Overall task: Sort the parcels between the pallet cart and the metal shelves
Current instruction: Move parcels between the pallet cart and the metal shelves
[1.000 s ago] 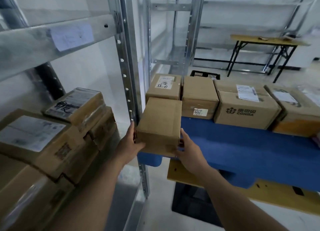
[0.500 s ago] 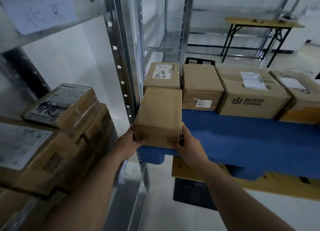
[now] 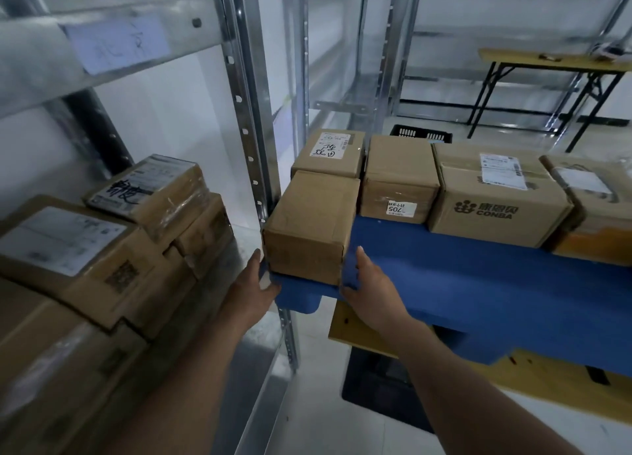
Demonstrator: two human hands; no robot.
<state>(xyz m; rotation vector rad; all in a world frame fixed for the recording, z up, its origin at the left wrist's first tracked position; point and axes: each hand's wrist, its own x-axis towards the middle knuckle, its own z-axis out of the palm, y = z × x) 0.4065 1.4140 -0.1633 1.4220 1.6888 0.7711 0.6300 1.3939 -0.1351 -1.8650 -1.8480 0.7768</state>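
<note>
**Cardboard parcel seated on the corner of the pallet cart**

Cardboard, plain brown and unlabelled on its visible faces, forms the parcel (image 3: 313, 225) at the near left corner of the blue pallet (image 3: 478, 283). Its base rests on the pallet surface.

Hand positions:
- Left hand (image 3: 254, 289): at the parcel's lower left edge, fingers extended along the pallet corner. Whether the fingertips touch the box cannot be determined.
- Right hand (image 3: 371, 287): at the lower right edge, fingers extended upward beside the box face. The hands are apart, one on each side of the parcel, and neither is curled around it.

Adjacent items:
- A labelled box (image 3: 330, 153) with handwritten characters sits directly behind the parcel.
- A box marked 705 (image 3: 398, 181) stands just to the right, followed by a CONBA carton (image 3: 496, 198).
- The metal shelf upright (image 3: 249, 112) stands immediately left of the pallet corner.
- Stacked parcels (image 3: 102, 242) occupy the shelf at left, under a beam carrying a paper label (image 3: 116, 44).
- A folding bench (image 3: 554, 61) stands by the far wall.
</note>
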